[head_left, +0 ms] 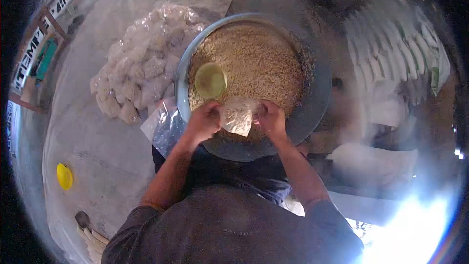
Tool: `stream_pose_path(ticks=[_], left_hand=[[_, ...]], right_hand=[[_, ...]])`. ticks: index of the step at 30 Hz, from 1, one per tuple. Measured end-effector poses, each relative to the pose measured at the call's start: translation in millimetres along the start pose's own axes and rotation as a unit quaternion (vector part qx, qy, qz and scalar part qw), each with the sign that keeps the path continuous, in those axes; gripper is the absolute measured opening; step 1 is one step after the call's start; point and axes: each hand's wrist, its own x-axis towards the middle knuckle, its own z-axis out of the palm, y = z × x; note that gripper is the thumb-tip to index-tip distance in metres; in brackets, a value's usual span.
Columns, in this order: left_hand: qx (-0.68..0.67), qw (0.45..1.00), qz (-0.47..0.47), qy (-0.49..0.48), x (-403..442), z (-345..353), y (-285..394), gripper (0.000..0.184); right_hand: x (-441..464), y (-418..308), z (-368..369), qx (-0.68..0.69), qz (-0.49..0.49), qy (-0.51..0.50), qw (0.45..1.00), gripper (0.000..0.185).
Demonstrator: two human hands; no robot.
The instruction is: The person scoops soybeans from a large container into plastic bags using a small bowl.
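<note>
A small clear plastic bag (pixel 237 117) filled with pale, grain-like bits hangs between my two hands, over the near part of a wide blue-grey basin (pixel 318 110). My left hand (pixel 204 122) pinches the bag's left upper side. On the opposite side, my right hand (pixel 270 119) grips its upper edge with closed fingers. Loose tan grain (pixel 261 58) fills much of the basin. A round yellowish-green cup or bowl (pixel 211 79) rests on the grain, just beyond my left hand. Flat clear plastic bags (pixel 168 124) lie at the basin's left rim.
A big heap of filled clear bags (pixel 141 68) lies on a pale ground sheet (pixel 93 137) left of the basin. Stacked white sacks (pixel 391 49) stand at the right. A yellow round object (pixel 64 176) sits at lower left. Bright glare covers the lower right.
</note>
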Motion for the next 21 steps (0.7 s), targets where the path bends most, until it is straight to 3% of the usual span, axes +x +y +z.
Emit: stream_pose_path(ticks=[1,2,3,4,5,6,7,8,11,12,13,14,15,17,19,21], left_hand=[[-0.175,0.982,-0.058,-0.046,-3.7,-10.8,11.5,0.041],[0.005,0.995,0.100,-0.015,0.3,-11.0,10.5,0.045],[0.183,0.951,0.248,0.025,6.9,-10.8,1.1,0.049],[0.171,0.945,0.275,0.040,4.9,-5.9,0.9,0.052],[0.161,0.938,0.301,0.055,2.1,-0.6,0.5,0.055],[0.059,0.935,0.337,0.095,10.3,15.4,-0.3,0.053],[-0.037,0.915,0.379,0.131,18.4,31.7,-0.9,0.051],[-0.133,0.961,0.187,0.157,3.3,34.4,30.1,0.033],[-0.123,0.942,0.208,0.234,-24.6,-9.0,61.2,0.020],[-0.072,0.921,0.301,0.236,-35.0,-37.0,55.4,0.024],[-0.011,0.910,0.319,0.265,-50.5,-63.2,57.8,0.026],[0.079,0.850,0.404,0.328,-67.0,-86.5,73.2,0.024],[0.312,0.784,0.345,0.411,-85.9,-118.2,69.8,0.024],[0.238,0.847,0.136,0.456,-101.0,-163.2,53.9,0.015],[0.247,0.840,0.053,0.480,-103.6,-218.7,-17.1,0.020],[0.392,0.771,0.027,0.502,-92.9,-256.7,-86.8,0.023]], right_hand=[[-4.1,-13.2,-8.3,0.105,0.000,-0.016,0.994,0.036],[-12.1,-40.9,-18.7,0.129,0.002,-0.018,0.991,0.035],[-20.7,-74.0,-28.2,0.151,0.004,-0.027,0.988,0.035],[-25.0,-92.9,-27.6,0.169,0.004,-0.047,0.985,0.035],[-24.1,-90.5,-22.7,0.149,-0.072,-0.024,0.986,0.034],[-21.7,-85.9,-17.6,0.135,-0.148,-0.004,0.980,0.034],[-35.5,-114.9,-25.1,0.220,-0.121,-0.053,0.967,0.034],[-26.0,-105.8,-18.7,0.186,-0.142,-0.032,0.972,0.034],[-35.5,-127.5,-30.4,0.162,-0.194,-0.090,0.963,0.047],[-49.2,-139.8,-35.4,0.236,-0.109,-0.100,0.960,0.052],[-48.2,-125.4,-37.9,0.186,-0.114,-0.104,0.970,0.052],[-42.8,-100.9,-47.2,0.132,-0.117,-0.100,0.979,0.052],[-38.7,-76.0,-56.7,0.076,-0.117,-0.095,0.986,0.052],[-37.2,-21.8,-66.2,-0.041,-0.055,-0.080,0.994,0.052],[-41.2,6.9,-59.1,-0.091,0.000,-0.081,0.993,0.051],[-47.4,10.2,-43.3,-0.090,0.033,-0.109,0.989,0.050]])
